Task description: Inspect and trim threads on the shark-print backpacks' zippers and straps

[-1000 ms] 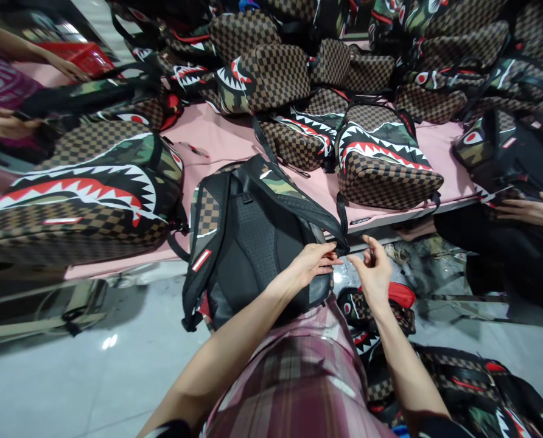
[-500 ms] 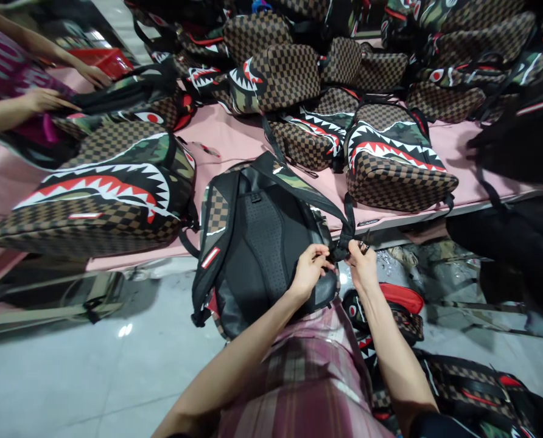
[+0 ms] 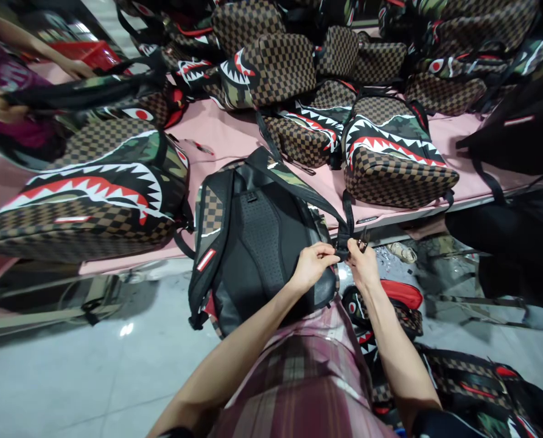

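While both hands point(image 3: 316, 265) pinch its strap end point(image 3: 343, 239), the backpack point(image 3: 257, 243) lies mostly leftward.

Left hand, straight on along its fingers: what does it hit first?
The left hand would first meet the black strap of the backpack, right at its fingertips and apparently already touched. Just beyond, in the picture, comes the right hand; one view leaves the depth unclear.

A black-backed, checker-sided backpack point(image 3: 257, 237) leans straps-up beside the left hand point(image 3: 315, 264), one shoulder strap point(image 3: 312, 196) running down to the right hand point(image 3: 361, 264).
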Demonstrator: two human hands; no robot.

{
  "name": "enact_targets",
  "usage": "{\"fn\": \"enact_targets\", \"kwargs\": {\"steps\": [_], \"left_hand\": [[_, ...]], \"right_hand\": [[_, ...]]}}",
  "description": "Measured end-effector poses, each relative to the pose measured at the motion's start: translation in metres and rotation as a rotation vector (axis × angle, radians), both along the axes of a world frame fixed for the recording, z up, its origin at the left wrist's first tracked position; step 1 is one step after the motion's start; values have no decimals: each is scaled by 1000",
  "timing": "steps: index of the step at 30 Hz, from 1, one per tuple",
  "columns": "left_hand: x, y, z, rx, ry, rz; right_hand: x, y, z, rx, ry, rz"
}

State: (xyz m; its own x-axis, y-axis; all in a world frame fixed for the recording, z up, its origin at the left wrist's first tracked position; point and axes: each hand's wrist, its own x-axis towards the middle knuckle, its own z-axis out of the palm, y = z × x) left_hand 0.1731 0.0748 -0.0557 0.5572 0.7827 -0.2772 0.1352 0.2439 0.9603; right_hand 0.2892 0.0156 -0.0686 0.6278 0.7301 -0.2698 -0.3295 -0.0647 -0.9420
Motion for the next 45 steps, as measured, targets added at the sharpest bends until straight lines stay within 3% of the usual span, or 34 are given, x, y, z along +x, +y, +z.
{"fn": "enact_targets", "kwargs": {"steps": [4,8,11,15,23,29,36,42,45], "left_hand": [[3,-2,-3,127,34,19],[5,-6,-3,265,49,9],[6,-11,-1,273,62,5],[6,-16,3,319,79,28],[6,-21,5,425,90,35],[7,-21,7,397,95,53],[6,-20,6,414,117,33],[7,-20,3,495,127,26],[6,-20,3,501,114,26]], "right_hand": [[13,-33,14,-127,-577,-8],[8,-69,33,-270,-1095,30],[-2,-75,37,-267,-1325,4],[-7,-67,35,-281,-1461,-8],[-6,-66,33,-321,-1530,-2],[-5,-65,33,-326,-1475,10],[3,-67,30,-279,-925,-20],[-3,-65,31,-334,-1235,5],[0,-63,29,-279,-1134,30]]}}
